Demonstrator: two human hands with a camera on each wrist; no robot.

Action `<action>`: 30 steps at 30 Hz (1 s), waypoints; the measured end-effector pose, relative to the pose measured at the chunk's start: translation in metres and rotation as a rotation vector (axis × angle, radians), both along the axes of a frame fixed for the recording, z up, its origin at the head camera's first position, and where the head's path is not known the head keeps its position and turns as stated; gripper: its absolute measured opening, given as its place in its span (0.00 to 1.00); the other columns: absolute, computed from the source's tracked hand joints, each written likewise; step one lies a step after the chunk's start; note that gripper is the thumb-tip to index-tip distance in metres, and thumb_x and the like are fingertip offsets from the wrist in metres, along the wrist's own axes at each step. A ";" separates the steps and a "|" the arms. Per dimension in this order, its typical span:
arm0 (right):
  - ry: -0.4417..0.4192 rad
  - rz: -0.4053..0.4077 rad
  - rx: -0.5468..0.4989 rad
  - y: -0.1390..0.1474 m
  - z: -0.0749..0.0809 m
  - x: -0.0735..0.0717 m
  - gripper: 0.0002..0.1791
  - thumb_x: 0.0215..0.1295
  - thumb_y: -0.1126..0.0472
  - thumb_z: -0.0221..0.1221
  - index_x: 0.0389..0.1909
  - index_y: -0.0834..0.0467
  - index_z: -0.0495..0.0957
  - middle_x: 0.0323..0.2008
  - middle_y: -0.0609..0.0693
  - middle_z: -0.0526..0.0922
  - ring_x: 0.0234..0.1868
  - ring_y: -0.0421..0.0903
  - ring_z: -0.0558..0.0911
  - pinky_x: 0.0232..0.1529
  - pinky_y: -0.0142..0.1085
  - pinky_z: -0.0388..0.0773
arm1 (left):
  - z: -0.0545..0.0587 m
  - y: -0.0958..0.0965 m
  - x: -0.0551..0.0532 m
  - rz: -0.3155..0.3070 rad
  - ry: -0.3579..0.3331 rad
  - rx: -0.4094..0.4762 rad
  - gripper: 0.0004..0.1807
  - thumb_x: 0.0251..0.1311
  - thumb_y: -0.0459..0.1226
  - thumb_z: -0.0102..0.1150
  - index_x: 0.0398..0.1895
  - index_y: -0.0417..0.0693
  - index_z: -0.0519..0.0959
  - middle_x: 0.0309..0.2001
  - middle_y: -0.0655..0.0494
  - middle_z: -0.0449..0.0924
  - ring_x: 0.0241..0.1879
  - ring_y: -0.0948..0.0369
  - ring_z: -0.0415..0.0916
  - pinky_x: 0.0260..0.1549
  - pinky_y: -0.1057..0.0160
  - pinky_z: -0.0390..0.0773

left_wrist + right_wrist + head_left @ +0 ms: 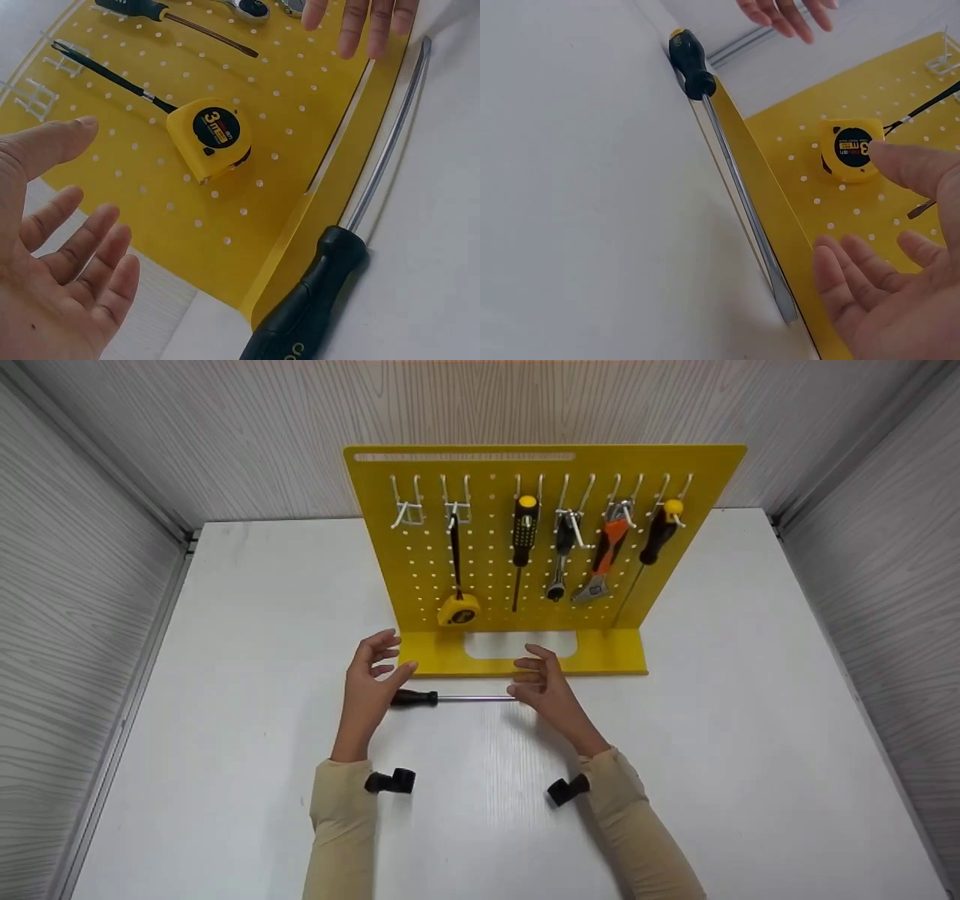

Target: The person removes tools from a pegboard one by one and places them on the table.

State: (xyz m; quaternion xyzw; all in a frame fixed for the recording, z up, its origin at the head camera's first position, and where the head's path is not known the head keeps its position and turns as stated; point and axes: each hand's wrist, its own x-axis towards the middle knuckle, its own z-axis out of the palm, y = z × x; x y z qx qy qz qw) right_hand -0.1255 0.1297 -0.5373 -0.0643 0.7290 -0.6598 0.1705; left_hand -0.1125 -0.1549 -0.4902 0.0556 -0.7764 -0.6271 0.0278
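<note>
A flathead screwdriver [472,698] with a black handle and long steel shaft lies on the white table, along the front of the yellow pegboard's base. My left hand [367,682] hovers over its handle end, fingers loosely bent and holding nothing. Above the tip end is my right hand [546,686], likewise holding nothing, thumb and fingers apart. In the left wrist view the screwdriver handle [307,300] lies beside the left hand [67,255], apart from it. The right wrist view shows the flat blade [782,300] near the right hand [900,292], not touching.
The yellow pegboard [491,585] stands behind the hands. From its white hooks hang a tape measure [459,610], a screwdriver [524,532], a ratchet wrench [562,559], an orange-handled adjustable wrench [609,547] and another screwdriver [660,536]. The leftmost hook [407,512] holds nothing.
</note>
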 end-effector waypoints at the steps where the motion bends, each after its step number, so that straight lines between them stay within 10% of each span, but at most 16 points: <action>1: -0.006 0.005 -0.011 -0.001 0.000 0.000 0.41 0.65 0.60 0.60 0.74 0.54 0.48 0.67 0.60 0.65 0.64 0.57 0.71 0.60 0.49 0.73 | 0.002 0.001 -0.001 -0.003 0.007 0.001 0.32 0.58 0.40 0.66 0.65 0.45 0.67 0.60 0.45 0.72 0.58 0.51 0.69 0.59 0.52 0.68; 30: -0.070 0.032 -0.069 -0.033 0.008 -0.014 0.48 0.63 0.53 0.63 0.75 0.51 0.44 0.68 0.59 0.64 0.65 0.56 0.71 0.62 0.48 0.73 | 0.038 0.037 -0.040 -0.057 0.103 0.030 0.29 0.60 0.37 0.64 0.63 0.38 0.68 0.58 0.39 0.72 0.60 0.48 0.69 0.58 0.52 0.69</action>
